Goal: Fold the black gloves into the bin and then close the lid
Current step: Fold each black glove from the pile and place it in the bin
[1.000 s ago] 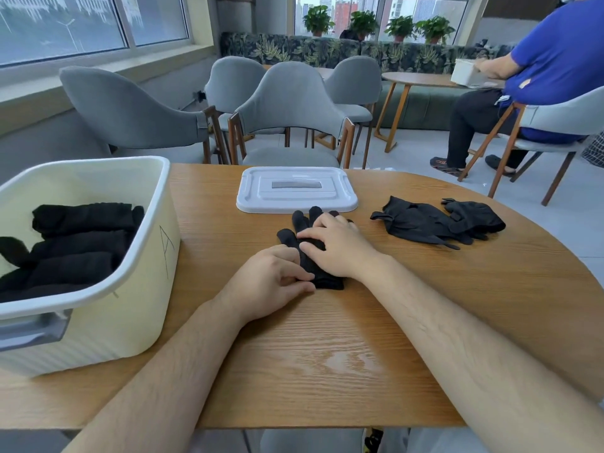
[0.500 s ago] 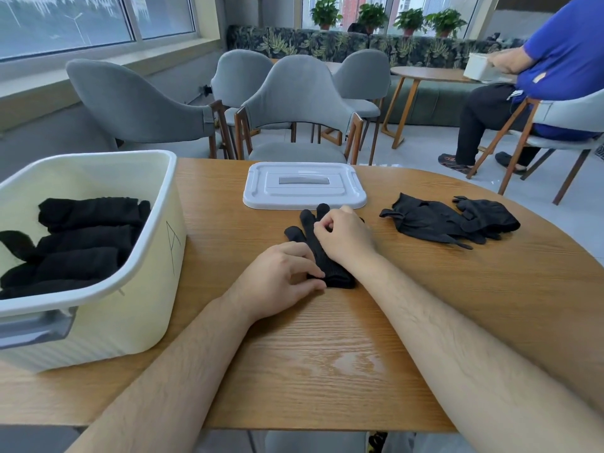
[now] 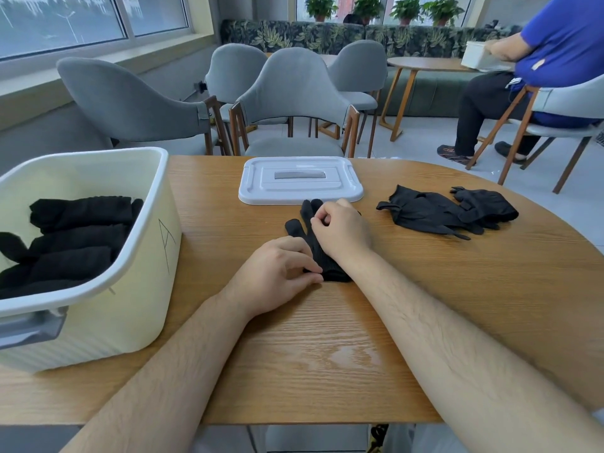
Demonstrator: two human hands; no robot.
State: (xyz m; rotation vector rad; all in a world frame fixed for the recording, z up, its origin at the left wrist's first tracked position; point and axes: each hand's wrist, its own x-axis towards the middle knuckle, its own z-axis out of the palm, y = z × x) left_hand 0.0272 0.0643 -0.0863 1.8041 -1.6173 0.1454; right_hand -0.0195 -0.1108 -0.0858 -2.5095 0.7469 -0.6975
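Black glove (image 3: 318,255) is laid flat at centre of frame on the tabletop (image 3: 327,338), cuff end toward the viewer, finger end pointed at the lid (image 3: 300,184). Cuff end is pinched by the left hand (image 3: 277,273), fingers (image 3: 313,276) curled and pressed together at the lower edge of the glove. Finger end is pinched by the right hand (image 3: 343,233), fingers (image 3: 322,217) curled in over it; two glove fingers are left showing to the left of the knuckles. The glove is thus held between both hands, mostly covered by the right one. The lid is seen lying flat just above the glove, apart from the bin (image 3: 140,289) at left of frame, which is uncovered. Folded gloves (image 3: 75,230) are stacked inside the bin. Loose gloves (image 3: 441,212) are piled at centre right, well apart from both hands.

Compared with a second ago: the right hand was spread flat over the glove, now it is curled at the finger end. The left hand's grip is unchanged. Bin, lid and loose gloves are not moved.
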